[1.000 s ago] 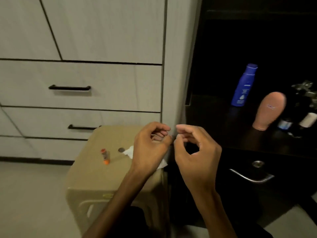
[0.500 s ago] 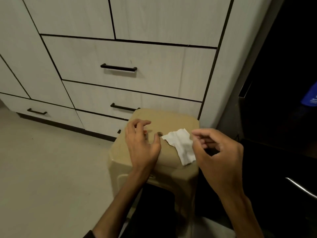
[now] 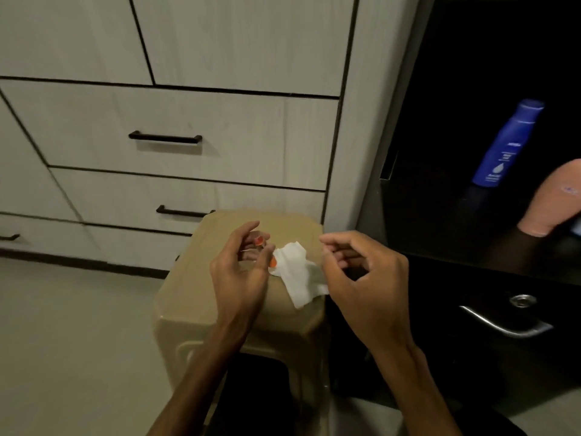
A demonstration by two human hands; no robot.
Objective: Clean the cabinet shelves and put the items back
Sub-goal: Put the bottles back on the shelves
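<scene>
On the dark cabinet shelf [image 3: 440, 215]: blue bottle [image 3: 506, 146], white label print unreadable. On beige stool [image 3: 220, 303]: white wipe [image 3: 297, 275], crumpled. Left hand [image 3: 242, 272] fingers pinch small orange-capped tube [image 3: 259, 241]; right hand [image 3: 364, 284] fingers narrow, empty, just beside wipe.

tan plastic stool [image 3: 201, 313] in front of pale drawer unit [image 3: 220, 127] w/ black bar handles [image 3: 165, 138]. light floor [image 3: 69, 347] on left. Chrome handle [image 3: 503, 325] on dark front, lower right.
</scene>
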